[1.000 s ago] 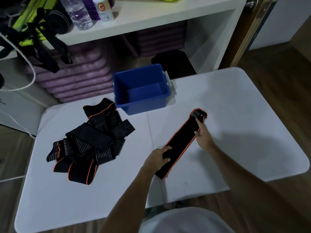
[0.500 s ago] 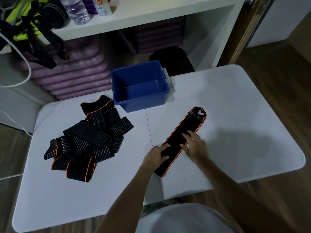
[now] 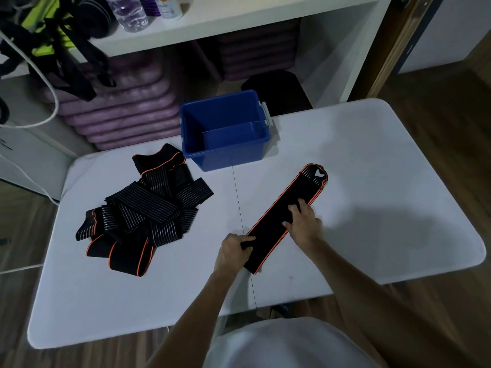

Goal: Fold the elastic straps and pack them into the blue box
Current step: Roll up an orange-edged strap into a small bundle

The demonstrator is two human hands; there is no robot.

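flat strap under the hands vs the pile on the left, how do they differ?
The flat strap lies stretched out straight and single on the table; the pile is several straps tangled and overlapping. The flat strap shows a plain black face; the pile shows mostly pale-striped faces. The left hand and right hand both touch the flat strap; nothing touches the pile. Both are black with orange edging, outside the blue box.

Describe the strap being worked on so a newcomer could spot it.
On the white table, right of the blue box, one black strap lies flat and stretched out diagonally under both hands. Unlike the tangled pile to its left, it lies alone.
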